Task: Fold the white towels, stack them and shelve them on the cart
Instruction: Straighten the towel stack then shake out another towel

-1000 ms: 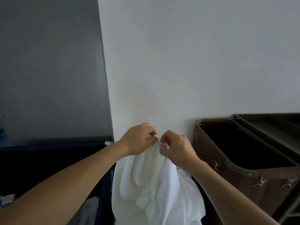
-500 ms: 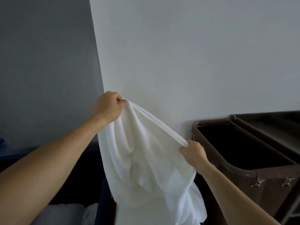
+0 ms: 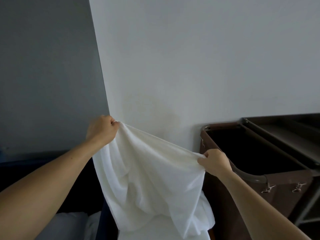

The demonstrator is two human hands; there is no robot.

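Observation:
A white towel (image 3: pixel 149 179) hangs in the air in front of the white wall, its top edge stretched between my hands. My left hand (image 3: pixel 102 130) grips one corner, held higher at the left. My right hand (image 3: pixel 214 161) grips the other end of the edge, lower at the right. The cloth sags in loose folds below, and its bottom is cut off by the frame. The brown cart (image 3: pixel 259 170) stands at the right, with a dark open bag and a metal rail.
A dark blue bin (image 3: pixel 103 219) stands at the lower left with more white cloth (image 3: pixel 72 226) inside it. A white wall (image 3: pixel 190 66) rises straight ahead, meeting a grey wall (image 3: pixel 43 75) at the left.
My hands, together at the towel's top a second ago, have pulled apart along its edge. The left went up and left, the right moved right, and the towel spread open.

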